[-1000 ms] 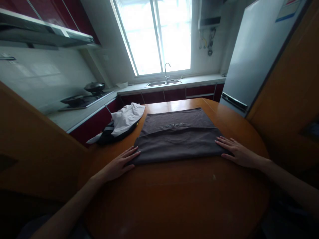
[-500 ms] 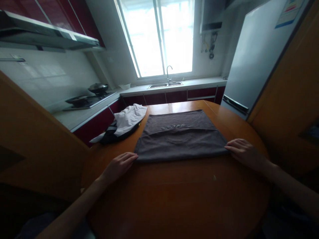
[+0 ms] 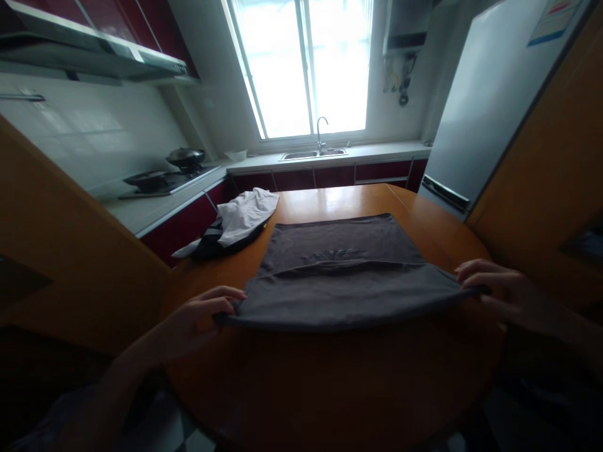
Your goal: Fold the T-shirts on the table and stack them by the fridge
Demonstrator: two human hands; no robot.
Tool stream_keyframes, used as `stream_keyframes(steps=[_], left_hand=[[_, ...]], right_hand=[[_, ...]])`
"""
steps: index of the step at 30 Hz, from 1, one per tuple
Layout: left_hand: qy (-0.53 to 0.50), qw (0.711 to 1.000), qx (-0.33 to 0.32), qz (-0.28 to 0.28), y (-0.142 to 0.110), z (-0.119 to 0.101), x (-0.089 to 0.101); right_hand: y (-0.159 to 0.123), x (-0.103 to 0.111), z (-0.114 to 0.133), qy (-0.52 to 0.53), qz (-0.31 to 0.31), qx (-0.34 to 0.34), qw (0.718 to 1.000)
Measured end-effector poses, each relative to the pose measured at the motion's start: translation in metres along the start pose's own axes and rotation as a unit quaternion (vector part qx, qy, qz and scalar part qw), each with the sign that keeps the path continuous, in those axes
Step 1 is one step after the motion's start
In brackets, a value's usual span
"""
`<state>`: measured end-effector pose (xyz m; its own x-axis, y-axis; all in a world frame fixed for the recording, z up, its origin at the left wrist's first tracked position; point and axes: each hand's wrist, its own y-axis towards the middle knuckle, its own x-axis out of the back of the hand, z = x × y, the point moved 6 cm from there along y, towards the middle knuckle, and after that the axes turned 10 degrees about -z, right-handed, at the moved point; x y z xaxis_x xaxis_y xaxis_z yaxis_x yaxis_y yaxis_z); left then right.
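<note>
A dark grey shirt (image 3: 330,295) lies folded across the wooden table, with a darker print on its far part. My left hand (image 3: 211,307) pinches its near left corner between thumb and fingers. At the near right corner, my right hand (image 3: 494,289) grips the cloth the same way. Between the two hands the near edge is lifted a little off the tabletop and sags in the middle. The far part of the shirt rests flat.
Beyond my left hand, a heap of white and black clothes (image 3: 245,216) lies at the edge of the round wooden table (image 3: 339,383). Farther back are a stove with pans (image 3: 146,180), a sink (image 3: 301,155) under the window, and a fridge (image 3: 475,107) at right.
Both hands lay flat with spread fingers by the shirt's near corners, then closed on them. The near edge has since risen and come toward me, and the hands have moved farther apart.
</note>
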<state>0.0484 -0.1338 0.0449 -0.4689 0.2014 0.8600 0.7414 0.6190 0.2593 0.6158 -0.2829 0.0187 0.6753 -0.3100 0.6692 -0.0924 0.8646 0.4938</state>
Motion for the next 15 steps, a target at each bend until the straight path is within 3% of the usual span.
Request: stream_keyframes(steps=[3,7,11,15], left_hand=[[-0.057,0.997,0.026,0.044,-0.017,-0.012,0.006],[-0.139,0.988,0.049,0.046,-0.037,-0.023,0.017],[-0.213,0.973,0.061,-0.065,-0.043,-0.020,0.031],[-0.244,0.950,0.087,-0.176,-0.025,-0.001,0.040]], right_hand=[[-0.007,0.017,0.011,0.058,0.005,-0.043,0.997],[-0.013,0.039,0.021,0.112,-0.015,-0.061,0.992],[-0.008,0.063,0.028,0.109,-0.091,-0.048,0.989],[0.018,0.068,0.028,0.110,-0.137,-0.063,0.982]])
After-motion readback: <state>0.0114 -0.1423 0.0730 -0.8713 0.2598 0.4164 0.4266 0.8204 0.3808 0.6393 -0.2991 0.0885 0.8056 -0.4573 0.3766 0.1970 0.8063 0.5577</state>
